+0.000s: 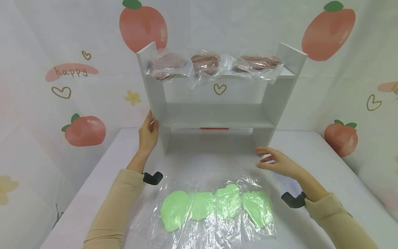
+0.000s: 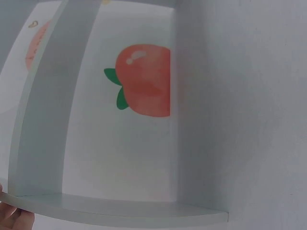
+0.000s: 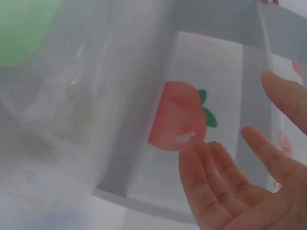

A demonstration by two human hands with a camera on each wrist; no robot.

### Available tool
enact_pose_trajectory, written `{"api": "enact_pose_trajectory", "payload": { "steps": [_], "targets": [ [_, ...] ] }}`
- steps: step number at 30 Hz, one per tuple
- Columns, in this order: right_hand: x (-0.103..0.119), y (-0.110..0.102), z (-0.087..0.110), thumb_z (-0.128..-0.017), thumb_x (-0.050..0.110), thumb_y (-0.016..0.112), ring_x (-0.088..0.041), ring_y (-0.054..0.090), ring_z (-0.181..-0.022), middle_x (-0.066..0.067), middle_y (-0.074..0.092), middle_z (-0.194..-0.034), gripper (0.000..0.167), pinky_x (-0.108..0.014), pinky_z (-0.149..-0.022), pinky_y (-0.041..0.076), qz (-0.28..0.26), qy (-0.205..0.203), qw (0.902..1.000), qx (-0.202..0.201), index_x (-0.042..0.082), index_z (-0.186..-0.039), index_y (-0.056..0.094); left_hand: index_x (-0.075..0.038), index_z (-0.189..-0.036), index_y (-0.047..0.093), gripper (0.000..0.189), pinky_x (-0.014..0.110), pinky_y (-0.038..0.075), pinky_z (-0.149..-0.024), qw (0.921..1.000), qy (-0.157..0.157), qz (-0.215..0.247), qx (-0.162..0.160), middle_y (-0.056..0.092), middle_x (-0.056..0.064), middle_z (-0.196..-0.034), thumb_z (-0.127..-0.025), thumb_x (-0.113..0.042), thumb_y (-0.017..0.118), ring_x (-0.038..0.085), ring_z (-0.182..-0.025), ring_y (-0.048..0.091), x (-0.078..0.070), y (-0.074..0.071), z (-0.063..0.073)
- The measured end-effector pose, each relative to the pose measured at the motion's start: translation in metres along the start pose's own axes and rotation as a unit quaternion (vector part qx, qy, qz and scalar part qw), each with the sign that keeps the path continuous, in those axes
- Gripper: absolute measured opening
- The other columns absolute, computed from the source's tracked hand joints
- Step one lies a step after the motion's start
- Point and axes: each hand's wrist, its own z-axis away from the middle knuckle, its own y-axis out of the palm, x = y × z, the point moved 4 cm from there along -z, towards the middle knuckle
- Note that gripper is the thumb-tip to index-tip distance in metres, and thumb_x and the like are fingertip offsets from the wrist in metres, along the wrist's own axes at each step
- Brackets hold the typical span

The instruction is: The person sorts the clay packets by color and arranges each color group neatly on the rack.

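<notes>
A white two-tier shelf stands upright on the table. My left hand holds the outer side of its left panel at about middle-shelf height, fingers behind and thumb at the front edge. In the left wrist view, fingertips show just outside that panel. My right hand is by the lower front of the right panel, fingers spread and slightly bent, holding nothing. In the right wrist view this hand has its thumb apart from the fingers, with the shelf's inside behind it.
Clear bags with brown contents lie in a row along the top tier. Several flat green pieces in clear plastic lie on the table in front of the shelf. A printed cloth hangs behind and at the sides.
</notes>
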Motion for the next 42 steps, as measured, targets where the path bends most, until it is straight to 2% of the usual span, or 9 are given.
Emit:
{"api": "enact_pose_trajectory", "payload": {
  "steps": [7,8,11,18,21,28,32,35,42],
  "targets": [
    [-0.020,0.012,0.007,-0.085,0.022,0.068,-0.042,0.058,-0.107,-0.034,0.045,-0.129,0.066,-0.043,-0.086,0.055,0.004,0.007,0.9992,0.040,-0.002,-0.137,0.037,-0.012,-0.145,0.034,0.052,0.050,0.047,-0.098,1.0000,-0.002,0.010,0.000,0.042,0.024,-0.142,-0.096,0.000,0.045,0.044,-0.120,0.051,0.001,0.000,0.001],
    [-0.022,0.014,0.009,-0.085,0.022,0.069,-0.042,0.059,-0.107,-0.034,0.045,-0.130,0.066,-0.043,-0.085,0.056,0.002,0.009,0.9989,0.045,-0.002,-0.138,0.037,-0.014,-0.145,0.035,0.051,0.045,0.049,-0.098,0.9999,0.006,0.009,-0.006,0.043,0.024,-0.141,-0.096,-0.003,0.045,0.042,-0.119,0.053,0.002,0.000,0.002],
    [-0.028,0.018,0.013,-0.084,0.022,0.070,-0.041,0.058,-0.107,-0.034,0.041,-0.132,0.070,-0.041,-0.082,0.057,-0.007,0.021,0.9979,0.061,-0.002,-0.139,0.035,-0.016,-0.145,0.036,0.050,0.044,0.050,-0.097,0.9999,0.010,0.011,-0.007,0.044,0.024,-0.140,-0.096,-0.005,0.046,0.042,-0.118,0.054,0.003,0.000,0.001],
    [-0.038,0.024,0.020,-0.078,0.023,0.075,-0.046,0.052,-0.109,-0.037,0.033,-0.135,0.081,-0.046,-0.081,0.056,-0.012,0.038,0.9969,0.069,-0.001,-0.141,0.030,-0.010,-0.145,0.034,0.051,0.049,0.048,-0.097,1.0000,-0.008,0.003,0.001,0.042,0.024,-0.142,-0.096,0.000,0.045,0.043,-0.119,0.053,0.000,0.000,0.001],
    [-0.040,0.025,0.022,-0.076,0.024,0.077,-0.044,0.053,-0.106,-0.038,0.033,-0.132,0.084,-0.045,-0.079,0.056,-0.004,0.049,0.9966,0.066,-0.001,-0.141,0.030,-0.010,-0.145,0.033,0.051,0.049,0.048,-0.097,1.0000,-0.008,0.003,0.001,0.042,0.024,-0.142,-0.096,0.000,0.045,0.043,-0.119,0.053,0.000,0.000,0.001],
    [-0.043,0.038,0.027,-0.074,0.021,0.079,-0.025,0.056,-0.095,-0.037,0.030,-0.128,0.090,-0.029,-0.073,0.052,-0.045,0.081,0.9901,0.105,0.002,-0.144,0.026,-0.011,-0.145,0.034,0.051,0.049,0.048,-0.097,0.9999,-0.010,0.002,0.002,0.043,0.024,-0.141,-0.096,-0.001,0.045,0.043,-0.119,0.053,0.001,0.000,0.001],
    [-0.042,0.045,0.028,-0.071,0.022,0.081,-0.010,0.049,-0.074,-0.037,0.028,-0.124,0.093,-0.019,-0.062,0.047,-0.047,0.065,0.9899,0.117,0.001,-0.144,0.025,-0.012,-0.145,0.033,0.051,0.048,0.048,-0.099,0.9999,-0.014,0.002,0.004,0.042,0.023,-0.142,-0.097,-0.002,0.044,0.042,-0.120,0.052,0.002,0.000,0.001],
    [-0.041,0.049,0.028,-0.069,0.022,0.082,-0.005,0.043,-0.066,-0.035,0.029,-0.118,0.095,-0.016,-0.057,0.044,-0.033,0.049,0.9918,0.114,0.000,-0.143,0.026,-0.013,-0.146,0.033,0.051,0.048,0.047,-0.099,0.9998,-0.018,0.002,0.005,0.041,0.022,-0.143,-0.097,-0.002,0.043,0.042,-0.120,0.052,0.002,0.000,0.000],
    [-0.040,0.055,0.028,-0.063,0.025,0.084,-0.014,0.040,-0.075,-0.017,0.039,-0.098,0.093,-0.016,-0.056,0.042,0.012,0.035,0.9950,0.093,0.002,-0.138,0.035,-0.014,-0.146,0.033,0.051,0.048,0.047,-0.100,0.9997,-0.023,0.008,0.007,0.041,0.021,-0.144,-0.097,-0.002,0.043,0.041,-0.121,0.052,0.003,0.000,0.001]
  ]
}}
